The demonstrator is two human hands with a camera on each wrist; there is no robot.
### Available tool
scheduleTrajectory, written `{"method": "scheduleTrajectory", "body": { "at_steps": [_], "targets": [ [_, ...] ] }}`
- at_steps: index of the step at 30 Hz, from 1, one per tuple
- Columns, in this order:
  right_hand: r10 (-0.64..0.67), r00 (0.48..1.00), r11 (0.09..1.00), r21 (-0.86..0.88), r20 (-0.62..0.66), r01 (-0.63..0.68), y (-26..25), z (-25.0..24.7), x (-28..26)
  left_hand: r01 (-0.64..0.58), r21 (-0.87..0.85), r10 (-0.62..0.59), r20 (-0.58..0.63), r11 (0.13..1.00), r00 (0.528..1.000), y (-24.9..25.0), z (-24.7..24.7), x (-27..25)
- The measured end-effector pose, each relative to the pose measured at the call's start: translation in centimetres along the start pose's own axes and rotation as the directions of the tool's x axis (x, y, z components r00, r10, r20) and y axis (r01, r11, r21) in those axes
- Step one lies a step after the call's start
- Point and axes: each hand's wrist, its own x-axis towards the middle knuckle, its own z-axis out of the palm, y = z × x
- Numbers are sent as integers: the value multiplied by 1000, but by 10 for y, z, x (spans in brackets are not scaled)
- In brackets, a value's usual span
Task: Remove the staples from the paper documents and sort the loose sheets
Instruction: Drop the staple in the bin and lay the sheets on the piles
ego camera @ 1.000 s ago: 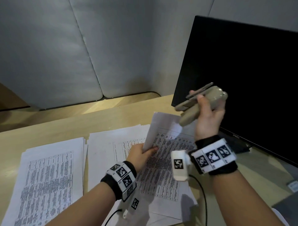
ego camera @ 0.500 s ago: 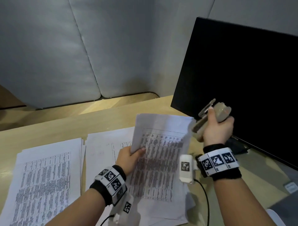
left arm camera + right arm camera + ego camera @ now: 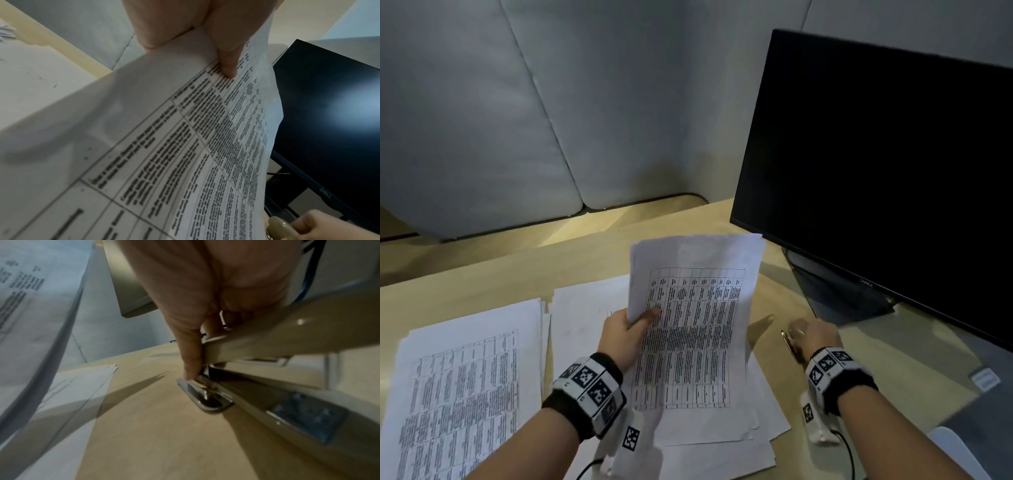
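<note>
Head view, left to right: one printed stack (image 3: 465, 383) flat on desk (image 3: 500, 270), second pile (image 3: 582, 315) beside it. Left hand (image 3: 625, 334) pinching raised stapled document (image 3: 695, 322) at left edge, long axis upright. Right hand (image 3: 813, 339) nearer, curled round one beige stapler (image 3: 267, 386) low at desk.

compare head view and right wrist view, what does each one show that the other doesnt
Only the head view shows the left hand pinching the printed table sheets and the separate paper stack at far left. Only the right wrist view shows the beige stapler with its shiny metal base plate, its jaws apart, low over the desk. Both show the right hand gripping the stapler, the wooden desk and the held sheets' edge.
</note>
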Motion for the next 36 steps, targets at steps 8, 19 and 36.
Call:
{"method": "scheduleTrajectory", "body": {
  "at_steps": [8, 19, 36],
  "targets": [
    [-559, 828, 329, 906, -41, 267, -51, -30, -73, -77, -87, 81, 44, 993, 996, 15, -5, -2],
    [-628, 578, -220, 831, -521, 511, -76, -101, -127, -484, -326, 482, -92, 812, 871, 107, -48, -25],
    [-682, 582, -137, 859, -443, 493, -74, -84, -105, -372, -268, 383, -11, 889, 924, 84, -25, -11]
  ]
}}
